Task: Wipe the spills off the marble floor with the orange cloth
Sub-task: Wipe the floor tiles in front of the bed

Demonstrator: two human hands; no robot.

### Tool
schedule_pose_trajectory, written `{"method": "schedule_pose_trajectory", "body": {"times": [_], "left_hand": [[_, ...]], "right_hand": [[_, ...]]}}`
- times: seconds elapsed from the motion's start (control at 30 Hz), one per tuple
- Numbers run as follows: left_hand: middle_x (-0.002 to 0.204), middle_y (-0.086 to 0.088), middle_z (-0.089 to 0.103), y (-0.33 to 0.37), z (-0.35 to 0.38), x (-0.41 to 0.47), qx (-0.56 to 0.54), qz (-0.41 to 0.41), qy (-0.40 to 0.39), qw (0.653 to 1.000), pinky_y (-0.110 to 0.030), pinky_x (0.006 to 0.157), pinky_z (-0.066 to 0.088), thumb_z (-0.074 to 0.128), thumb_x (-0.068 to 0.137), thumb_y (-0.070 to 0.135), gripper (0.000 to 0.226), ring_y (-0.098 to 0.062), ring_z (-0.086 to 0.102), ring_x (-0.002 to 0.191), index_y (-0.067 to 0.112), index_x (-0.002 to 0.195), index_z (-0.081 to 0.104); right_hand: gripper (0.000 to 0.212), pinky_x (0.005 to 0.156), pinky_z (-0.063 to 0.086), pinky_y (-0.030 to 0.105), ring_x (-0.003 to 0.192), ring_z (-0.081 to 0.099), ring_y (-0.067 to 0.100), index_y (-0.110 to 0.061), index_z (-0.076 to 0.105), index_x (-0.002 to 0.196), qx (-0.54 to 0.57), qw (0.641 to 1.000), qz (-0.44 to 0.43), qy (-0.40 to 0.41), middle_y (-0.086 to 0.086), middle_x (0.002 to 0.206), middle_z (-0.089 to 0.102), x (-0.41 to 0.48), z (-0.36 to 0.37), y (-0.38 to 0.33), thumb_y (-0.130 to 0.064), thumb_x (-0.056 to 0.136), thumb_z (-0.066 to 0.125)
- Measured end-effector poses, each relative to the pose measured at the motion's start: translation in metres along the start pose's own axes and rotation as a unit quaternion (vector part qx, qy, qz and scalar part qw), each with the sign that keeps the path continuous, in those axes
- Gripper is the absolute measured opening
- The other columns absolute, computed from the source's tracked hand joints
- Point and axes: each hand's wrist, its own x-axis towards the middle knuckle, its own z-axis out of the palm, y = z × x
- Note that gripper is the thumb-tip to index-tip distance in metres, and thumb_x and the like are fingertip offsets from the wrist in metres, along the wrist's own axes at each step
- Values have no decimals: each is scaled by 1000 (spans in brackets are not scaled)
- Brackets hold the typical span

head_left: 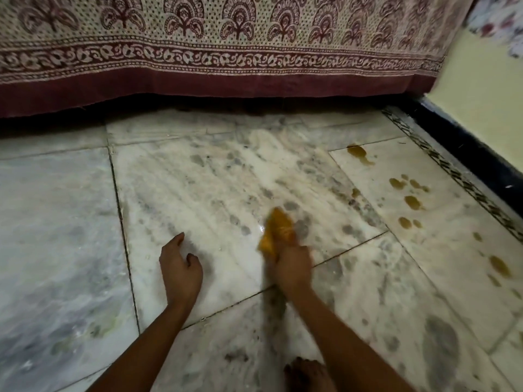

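Down on the marble floor (198, 179), orange cloth (278, 229) bunched in the right hand (293, 264).
Fingers wrap the blurred cloth, which is pressed to the floor; the left hand (181, 267) is loosely curled and empty beside it. Brownish spills (411, 202) dot the floor further right.

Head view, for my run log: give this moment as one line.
right hand: grips crumpled orange cloth on white marble floor | left hand: loosely curled, holds nothing | brown spills: unwiped, right of cloth
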Motion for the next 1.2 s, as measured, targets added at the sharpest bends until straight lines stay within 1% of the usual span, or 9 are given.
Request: {"method": "schedule_pose_trajectory", "body": {"times": [0.2,0.33,0.4,0.5,0.7,0.83,0.97,1.03,1.2], "left_hand": [[126,-27,51,22,8,8,112,-34,-41,992,-44,105,30,55,81,-1,51,-40,44,121,0,131,46],[137,-20,43,60,23,23,229,-52,-211,949,-44,103,35,56,85,20,61,-39,43,122,15,141,32],[141,-18,39,92,34,29,255,-14,-344,904,-36,104,34,51,90,27,58,-34,42,125,16,142,27],[145,-13,37,154,54,27,342,106,-509,783,-24,99,32,45,96,30,54,-25,41,129,13,143,26],[148,-7,34,237,100,3,464,269,-561,630,-26,98,31,39,98,33,52,-23,36,132,16,145,22],[146,-5,36,227,133,5,466,305,-532,638,-31,100,33,36,97,38,52,-23,36,131,20,145,23],[147,-7,33,179,148,14,482,273,-499,666,-34,102,33,37,96,41,53,-27,36,131,24,144,24],[147,-6,31,154,145,18,478,232,-505,680,-33,102,32,36,96,40,52,-26,36,130,24,144,23],[145,-5,34,113,142,20,464,227,-412,751,-33,97,38,40,95,32,46,-26,38,126,16,139,36]], "right_hand": [[41,82,43,40,112,44,40,-28,52,133,-73,909,-359,-199,9,142,36,-59,-48,-25,-28,92,53],[35,76,49,31,91,62,23,-24,55,124,-102,928,-269,-237,3,113,57,-37,-142,24,-41,93,51],[57,76,46,26,80,61,19,-30,25,146,-99,930,-214,-283,14,144,39,-34,-188,59,-52,95,40],[78,90,38,23,122,49,31,-32,-18,146,-132,924,-164,-318,19,155,-14,-38,-219,106,-54,94,36],[127,114,22,47,142,17,34,-34,2,150,-54,977,-35,-204,7,158,5,-29,-97,153,-99,42,-8],[67,91,41,64,112,54,48,-34,50,133,-69,986,7,-149,13,129,58,-47,-31,145,-62,73,35],[58,72,54,49,100,49,39,-33,48,127,21,996,-81,21,9,122,53,-64,-24,198,-42,69,52],[55,59,54,44,94,53,42,-35,49,124,36,999,18,8,12,120,46,-46,-32,220,-43,70,50],[53,92,39,50,120,36,41,-34,37,140,28,979,202,32,19,138,33,81,-45,181,-45,89,47]]}}
